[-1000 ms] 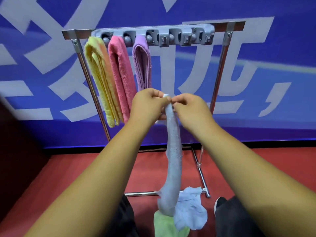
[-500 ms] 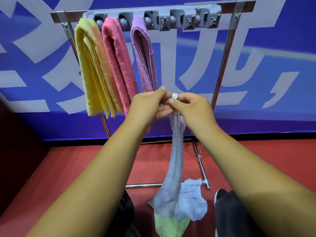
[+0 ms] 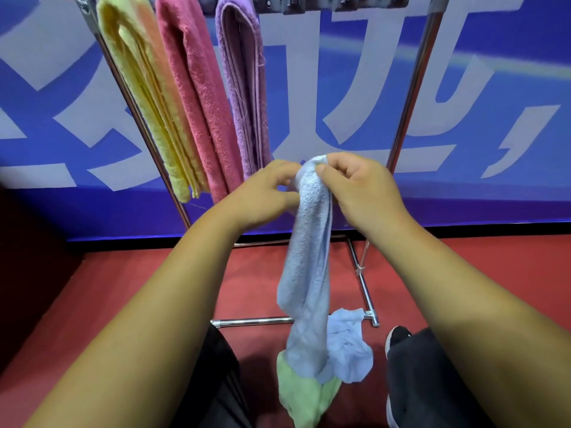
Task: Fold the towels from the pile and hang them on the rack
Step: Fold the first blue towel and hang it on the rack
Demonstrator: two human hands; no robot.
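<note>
A blue wall (image 3: 463,186) with pale lettering is seen behind a rack (image 3: 411,88), on which yellow (image 3: 145,97), pink (image 3: 197,97) and purple (image 3: 244,88) towels are already hung folded. In front of the rack, a blue towel (image 3: 312,257) is held up at its top edge, pinched between the left hand (image 3: 262,196) and the right hand (image 3: 361,186), both closed on the cloth and set close together. Its bunched lower end rests on a green towel (image 3: 302,393) near the floor. The towel is judged light, soft and limp: no shape will be kept, so the top corners are best gripped and spread apart before folding.
</note>
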